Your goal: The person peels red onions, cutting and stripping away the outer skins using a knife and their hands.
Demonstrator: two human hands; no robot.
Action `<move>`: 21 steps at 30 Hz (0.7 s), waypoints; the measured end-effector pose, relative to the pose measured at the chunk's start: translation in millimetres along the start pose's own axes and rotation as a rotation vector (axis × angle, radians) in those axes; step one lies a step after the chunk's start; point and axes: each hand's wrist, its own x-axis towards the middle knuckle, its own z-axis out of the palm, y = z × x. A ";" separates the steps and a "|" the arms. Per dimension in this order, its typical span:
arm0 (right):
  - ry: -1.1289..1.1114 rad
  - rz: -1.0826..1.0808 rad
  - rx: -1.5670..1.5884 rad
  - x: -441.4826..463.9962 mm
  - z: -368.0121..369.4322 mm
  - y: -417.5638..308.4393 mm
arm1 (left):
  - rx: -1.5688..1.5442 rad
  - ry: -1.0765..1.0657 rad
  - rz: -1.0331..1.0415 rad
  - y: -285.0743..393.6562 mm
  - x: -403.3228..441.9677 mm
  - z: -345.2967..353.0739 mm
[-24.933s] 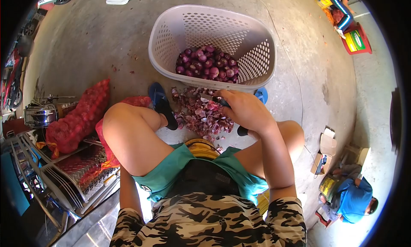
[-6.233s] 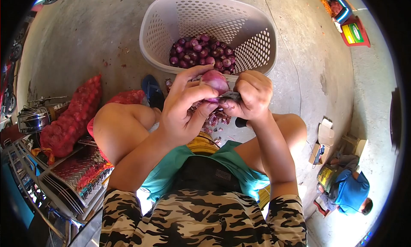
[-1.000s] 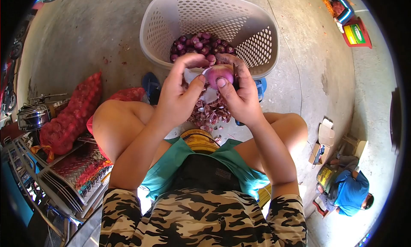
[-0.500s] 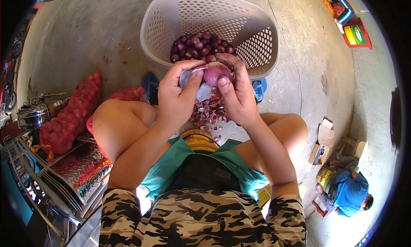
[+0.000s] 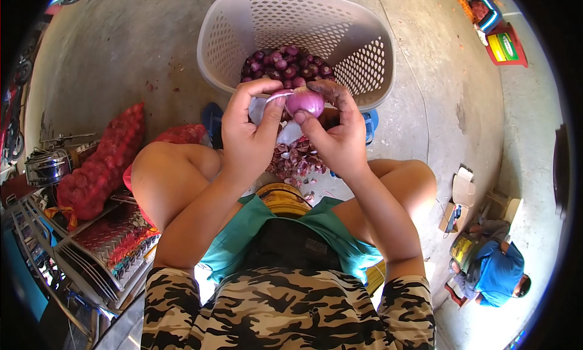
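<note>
A shiny purple red onion (image 5: 305, 102) sits in my right hand (image 5: 337, 128), held between the thumb and curled fingers. My left hand (image 5: 250, 122) pinches a strip of onion skin (image 5: 279, 95) at the onion's left side. Behind my left fingers shows a pale bluish-white patch (image 5: 256, 109) that I cannot make out. Below the hands lies a heap of loose onion skins (image 5: 299, 159) on the floor. Just beyond them, several red onions (image 5: 285, 64) fill the bottom of a grey perforated basket (image 5: 209, 52).
Red mesh sacks (image 5: 100, 168) lie to the left, beside a metal frame (image 5: 67, 247). A yellow container (image 5: 282, 199) stands between my legs. At right are an open cardboard box (image 5: 461, 195) and a seated person in blue (image 5: 498, 274). A red bin (image 5: 509, 46) stands at the far right.
The onion has turned and shifted slightly left in my right hand. The skin strip at my left fingertips now stands out farther from it.
</note>
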 end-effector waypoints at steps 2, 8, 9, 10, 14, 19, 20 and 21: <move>0.022 -0.090 -0.018 1.0 0.9 4.2 | -0.065 0.040 -0.048 6.9 1.8 1.6; 0.001 -0.110 -0.038 -3.0 -0.5 7.1 | -0.106 -0.081 -0.075 6.3 6.4 -3.0; -0.003 -0.114 -0.068 -3.1 -1.3 5.8 | -0.123 -0.091 -0.113 7.8 6.6 -4.0; -0.007 -0.119 -0.099 -3.2 -1.5 5.1 | -0.140 -0.101 -0.150 10.5 7.0 -5.0; -0.009 -0.192 -0.101 -1.9 -0.8 4.4 | -0.142 -0.097 -0.121 6.6 5.3 -4.8; -0.026 -0.248 -0.094 -0.5 -3.2 5.2 | -0.042 -0.064 0.008 9.5 2.7 -6.5; -0.025 -0.250 -0.078 -0.8 -2.5 5.6 | -0.041 -0.061 0.019 8.6 2.2 -6.7; -0.023 -0.253 -0.062 -1.2 -1.3 6.0 | -0.059 -0.055 0.031 7.6 1.7 -6.4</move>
